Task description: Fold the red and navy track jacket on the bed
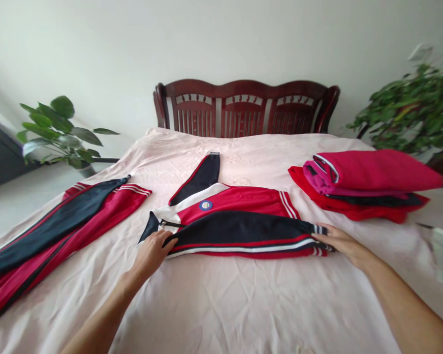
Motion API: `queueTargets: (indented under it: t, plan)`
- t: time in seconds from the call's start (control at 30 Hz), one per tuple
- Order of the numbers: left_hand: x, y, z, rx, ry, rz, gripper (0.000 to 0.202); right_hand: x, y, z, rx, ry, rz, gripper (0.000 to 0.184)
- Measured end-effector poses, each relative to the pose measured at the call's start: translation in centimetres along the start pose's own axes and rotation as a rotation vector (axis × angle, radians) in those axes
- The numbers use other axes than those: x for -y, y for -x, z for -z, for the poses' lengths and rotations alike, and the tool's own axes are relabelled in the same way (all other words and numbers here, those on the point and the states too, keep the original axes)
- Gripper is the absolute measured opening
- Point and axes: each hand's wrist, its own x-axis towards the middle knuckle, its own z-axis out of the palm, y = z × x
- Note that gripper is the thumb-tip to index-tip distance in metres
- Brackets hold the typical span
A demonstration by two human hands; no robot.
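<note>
A red, navy and white track jacket (236, 216) lies partly folded in the middle of the bed, one navy sleeve laid across its front and another sticking up toward the headboard. My left hand (153, 250) grips the jacket's left end near the collar and zipper, fingers curled on the fabric. My right hand (337, 241) holds the striped cuff end at the right, fingers pinched on the hem. Both arms reach in from the bottom of the view.
Red and navy track trousers (55, 226) lie stretched at the left of the pink bedsheet (221, 305). A stack of folded red clothes (362, 184) sits at the right. A dark wooden headboard (245, 105) stands behind, with potted plants (59, 130) on both sides.
</note>
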Motion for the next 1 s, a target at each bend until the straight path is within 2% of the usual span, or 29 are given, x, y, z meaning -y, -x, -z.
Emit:
queueTargets:
  t: [0.1, 0.2, 0.27, 0.37, 0.47, 0.57, 0.63, 0.7, 0.83, 0.9, 1.0]
  plan:
    - [0.2, 0.3, -0.2, -0.064, 0.042, 0.013, 0.022, 1.7, 0.7, -0.7, 0.041, 0.101, 0.026, 0.053]
    - [0.2, 0.2, -0.4, -0.096, 0.094, 0.032, 0.02, 3.0, 1.1, -0.9, -0.101, 0.181, 0.139, 0.053]
    - [0.3, 0.0, -0.4, -0.099, 0.124, 0.043, 0.019, 3.5, 1.1, -0.8, -0.205, 0.155, 0.252, 0.058]
    - [0.6, -0.3, -0.3, -0.125, 0.232, 0.077, 0.014, 3.5, 0.6, -0.8, -0.265, 0.079, 0.354, 0.064]
    - [0.9, -0.6, -0.4, -0.161, 0.325, 0.13, 0.01, 2.4, -0.1, -1.6, -0.309, 0.111, 0.3, 0.067]
    - [1.1, -0.9, -0.7, -0.177, 0.339, 0.145, 0.018, 1.1, -0.7, -2.6, -0.346, 0.173, 0.215, 0.071]
    - [1.1, -1.1, -0.6, -0.177, 0.339, 0.132, 0.021, 0.9, -0.8, -2.9, -0.391, 0.146, 0.219, 0.073]
    - [1.0, -1.3, -0.1, -0.129, 0.309, 0.095, 0.02, 1.6, -0.9, -2.9, -0.461, 0.054, 0.276, 0.076]
    - [0.4, -1.3, 1.6, 0.113, 0.077, -0.037, 0.03, 3.7, -1.2, -2.4, -0.571, -0.172, 0.407, 0.08]
    - [0.2, -0.8, 2.3, 0.189, -0.038, -0.063, 0.035, 4.0, -1.3, -2.2, -0.556, -0.196, 0.427, 0.079]
    - [0.3, 0.4, 2.7, 0.249, -0.188, -0.066, 0.037, 2.4, -1.4, -2.0, -0.48, -0.099, 0.421, 0.074]
